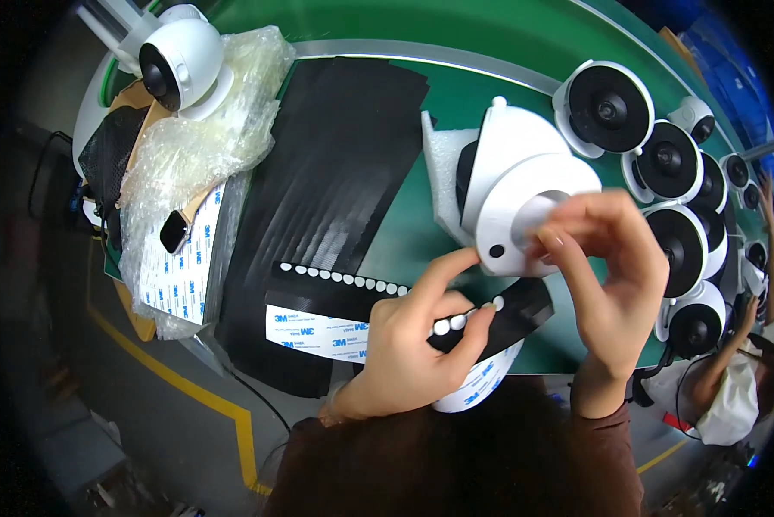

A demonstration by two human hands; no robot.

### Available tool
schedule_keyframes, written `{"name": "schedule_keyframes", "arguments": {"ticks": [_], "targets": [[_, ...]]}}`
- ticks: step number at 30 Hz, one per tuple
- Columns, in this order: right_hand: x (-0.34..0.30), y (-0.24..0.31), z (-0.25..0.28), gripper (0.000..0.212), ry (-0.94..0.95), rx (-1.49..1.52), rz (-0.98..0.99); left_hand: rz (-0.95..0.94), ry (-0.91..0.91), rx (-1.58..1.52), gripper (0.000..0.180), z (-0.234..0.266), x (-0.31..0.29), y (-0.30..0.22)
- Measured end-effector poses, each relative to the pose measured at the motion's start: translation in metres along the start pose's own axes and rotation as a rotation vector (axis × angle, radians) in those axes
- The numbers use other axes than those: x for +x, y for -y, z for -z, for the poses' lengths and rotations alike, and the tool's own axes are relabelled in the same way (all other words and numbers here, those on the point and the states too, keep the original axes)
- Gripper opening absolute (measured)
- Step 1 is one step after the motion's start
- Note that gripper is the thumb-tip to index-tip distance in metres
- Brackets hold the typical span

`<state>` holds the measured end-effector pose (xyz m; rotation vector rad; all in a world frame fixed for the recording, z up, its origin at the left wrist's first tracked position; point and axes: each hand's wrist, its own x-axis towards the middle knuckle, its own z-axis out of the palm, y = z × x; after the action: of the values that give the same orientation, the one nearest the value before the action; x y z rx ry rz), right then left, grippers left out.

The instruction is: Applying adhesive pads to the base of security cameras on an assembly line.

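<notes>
A white dome camera (pixel 525 146) lies on its side in front of me, its round base (pixel 500 228) turned toward me. The base has a shallow recess and one black dot near its lower left edge. My left hand (pixel 417 345) is closed on a black strip (pixel 339 293) lined with small white round pads. Its index fingertip reaches the base beside the black dot, and its thumb is at a pad near the strip's right end. My right hand (pixel 615 267) is over the recess, thumb and fingers drawn together. Whatever they pinch is hidden.
White foam (pixel 443 172) stands behind the camera. Black sheets (pixel 326 155) cover the table's left part, beside bubble wrap (pixel 206 129) and a smartwatch (pixel 173 233). Several white cameras (pixel 611 108) crowd the right. A roll of white backing tape (pixel 481 379) sits at the near edge. Another person's arm shows far right.
</notes>
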<state>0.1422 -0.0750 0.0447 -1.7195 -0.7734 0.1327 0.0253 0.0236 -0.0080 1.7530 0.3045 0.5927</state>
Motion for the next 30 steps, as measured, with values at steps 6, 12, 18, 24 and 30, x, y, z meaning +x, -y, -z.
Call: {"name": "schedule_keyframes", "arguments": {"ticks": [6,12,18,24,30], "targets": [[-0.020,0.010,0.032,0.021,0.374,-0.342,0.347,0.014,0.070,0.002,0.037,0.019,-0.009,-0.018],[-0.034,0.004,0.042,0.018,0.514,-0.241,0.220,-0.153,0.220,0.041,0.027,0.021,-0.013,-0.031],[-0.043,0.008,0.052,0.016,0.495,-0.321,0.199,-0.298,0.121,0.293,0.013,-0.001,-0.013,-0.041],[-0.049,0.005,0.053,0.020,0.275,-0.537,0.488,-0.253,0.120,0.229,0.009,-0.010,-0.007,-0.041],[-0.040,0.008,0.054,0.016,0.324,-0.529,0.514,-0.258,0.155,0.206,0.006,-0.010,-0.005,-0.036]]}}
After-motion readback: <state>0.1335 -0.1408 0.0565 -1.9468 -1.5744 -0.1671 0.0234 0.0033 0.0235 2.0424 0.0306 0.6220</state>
